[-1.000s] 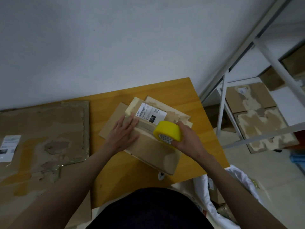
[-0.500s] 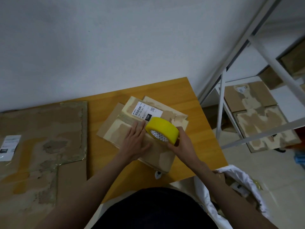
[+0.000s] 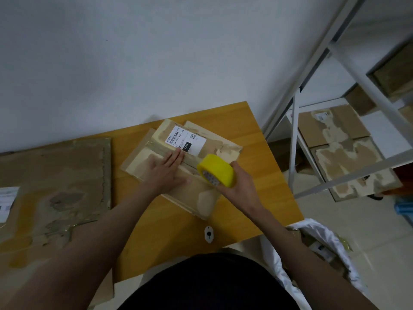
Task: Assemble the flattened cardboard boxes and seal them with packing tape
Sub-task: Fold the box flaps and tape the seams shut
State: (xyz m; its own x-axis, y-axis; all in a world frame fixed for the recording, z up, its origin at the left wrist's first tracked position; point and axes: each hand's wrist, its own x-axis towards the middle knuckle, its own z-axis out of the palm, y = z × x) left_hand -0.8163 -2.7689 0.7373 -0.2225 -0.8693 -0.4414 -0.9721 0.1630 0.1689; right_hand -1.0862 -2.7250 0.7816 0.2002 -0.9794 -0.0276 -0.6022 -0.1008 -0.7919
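Cardboard box (image 3: 178, 166): brown, scuffed, torn paper patches, white shipping label at 12 o'clock; lies at centre of the orange wood-grain surface (image 3: 257, 198). Left hand (image 3: 166, 172): flat, fingers straight, pressing the box top. Right hand (image 3: 238, 186): grip closed around the yellow tape roll (image 3: 216, 172). Since half a second ago, roll shifted toward 3 o'clock, left hand toward 9 o'clock. White bag (image 3: 321, 240) at 4 o'clock holds scraps.

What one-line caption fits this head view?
Left hand presses flat on a cardboard box while the right hand grips a yellow tape roll.
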